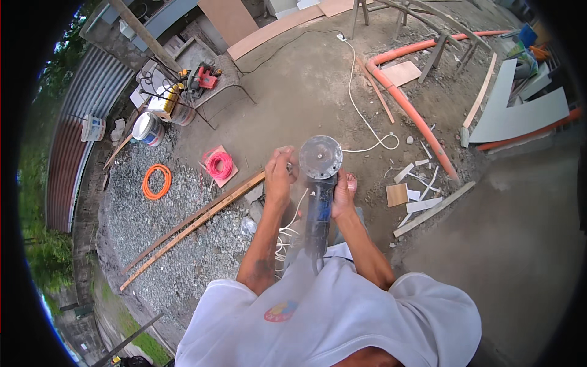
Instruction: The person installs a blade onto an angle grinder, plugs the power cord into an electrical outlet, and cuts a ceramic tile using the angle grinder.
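Grinder central, disc at far end. Right hand wrapped round it; left hand beside disc, fingers curled, too blurred to tell if pinching anything. Best keep grip firm, fingertips off disc. White cord loops nearby, snag risk; planks left, pink coil beyond, offcuts right.

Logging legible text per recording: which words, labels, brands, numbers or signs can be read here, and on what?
None reads clearly.
White shirt: round colourful emblem, lettering too small.
White bucket near the gravel: label too small.
Bucket by the corrugated sheets: print too small.
Angle grinder: markings blurred.
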The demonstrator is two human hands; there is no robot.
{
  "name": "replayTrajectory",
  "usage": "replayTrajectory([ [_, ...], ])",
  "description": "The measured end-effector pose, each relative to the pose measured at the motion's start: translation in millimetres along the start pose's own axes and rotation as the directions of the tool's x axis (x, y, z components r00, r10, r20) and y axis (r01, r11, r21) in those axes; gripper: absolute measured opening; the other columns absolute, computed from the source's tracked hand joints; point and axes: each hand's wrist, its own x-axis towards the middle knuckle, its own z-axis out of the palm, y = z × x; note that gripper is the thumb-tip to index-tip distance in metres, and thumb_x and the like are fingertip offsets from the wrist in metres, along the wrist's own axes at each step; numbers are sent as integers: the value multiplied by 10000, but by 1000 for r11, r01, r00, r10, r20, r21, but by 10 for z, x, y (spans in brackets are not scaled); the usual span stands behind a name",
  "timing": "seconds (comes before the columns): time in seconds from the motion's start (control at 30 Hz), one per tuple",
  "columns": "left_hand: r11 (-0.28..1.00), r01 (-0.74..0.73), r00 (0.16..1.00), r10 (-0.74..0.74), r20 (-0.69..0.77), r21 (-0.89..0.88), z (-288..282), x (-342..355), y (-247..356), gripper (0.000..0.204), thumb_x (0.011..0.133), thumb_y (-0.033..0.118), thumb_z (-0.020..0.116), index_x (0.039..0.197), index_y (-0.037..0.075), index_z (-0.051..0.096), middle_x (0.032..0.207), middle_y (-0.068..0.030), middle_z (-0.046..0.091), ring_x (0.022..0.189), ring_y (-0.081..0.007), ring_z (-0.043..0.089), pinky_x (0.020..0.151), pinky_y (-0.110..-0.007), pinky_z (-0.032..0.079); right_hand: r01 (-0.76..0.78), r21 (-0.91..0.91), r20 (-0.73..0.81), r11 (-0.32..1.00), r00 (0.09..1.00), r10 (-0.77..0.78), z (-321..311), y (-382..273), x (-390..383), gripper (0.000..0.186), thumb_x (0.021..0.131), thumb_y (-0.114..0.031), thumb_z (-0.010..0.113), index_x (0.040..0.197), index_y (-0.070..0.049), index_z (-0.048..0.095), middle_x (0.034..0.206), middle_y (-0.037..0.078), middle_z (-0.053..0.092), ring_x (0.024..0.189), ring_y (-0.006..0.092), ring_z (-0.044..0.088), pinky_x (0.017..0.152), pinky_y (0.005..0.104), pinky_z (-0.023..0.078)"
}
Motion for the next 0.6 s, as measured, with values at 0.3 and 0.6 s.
replayTrajectory([
  [0.3,947,-95,975,151,-164,307,551,1259,-134,388,966,31,560,1300,-99,411,1113,-169,587,1025,-236,666,784,-274,577,-323,220,146,920,944,297,-498,-1058,1797,701,801,-707,621,1094,-70,651,914,110,710,750,240,688,662,384,595],
  [0.6,947,-174,985,169,40,270,1614,2449,727,261,980,32,519,1218,-12,616,915,-31,613,737,-89,566,673,-224,476,-178,124,80,976,982,169,92,-2152,2720,684,848,-702,546,1105,-76,642,899,93,691,739,200,664,632,354,558],
])
